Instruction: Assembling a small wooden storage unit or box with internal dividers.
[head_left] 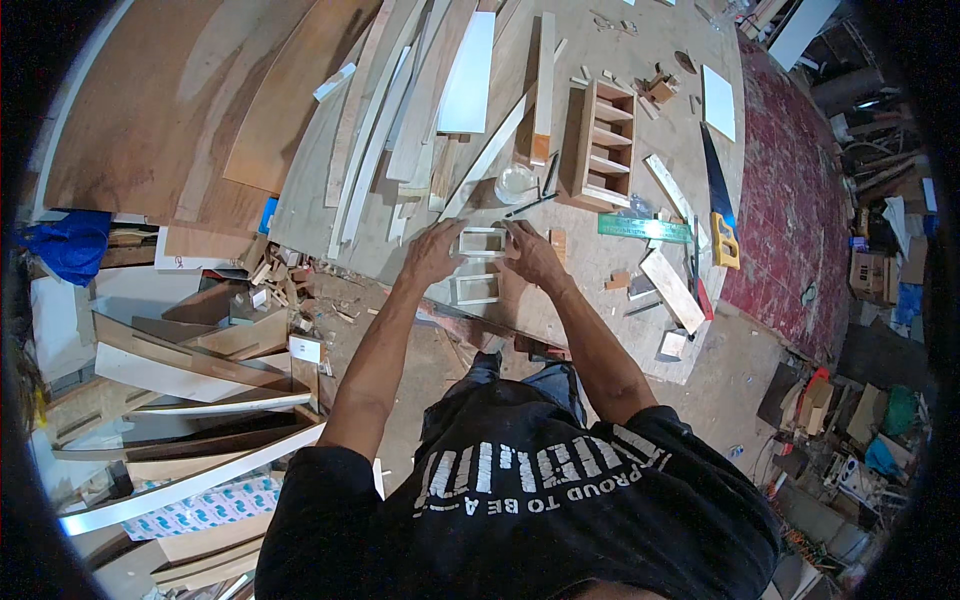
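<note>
Near the front edge of the workbench (590,300), left hand (435,252) and right hand (536,256) apparently steady a small wooden frame (482,253); whether gripped, I cannot tell. Repositioning calls for even pressure.

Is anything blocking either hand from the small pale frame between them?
Nothing visible blocks them. The left hand and right hand are at opposite ends of the small pale frame. A second frame lies just below it in the picture, outside that space.

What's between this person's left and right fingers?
In the head view, a small, pale rectangular frame sits between the left hand and right hand.
</note>
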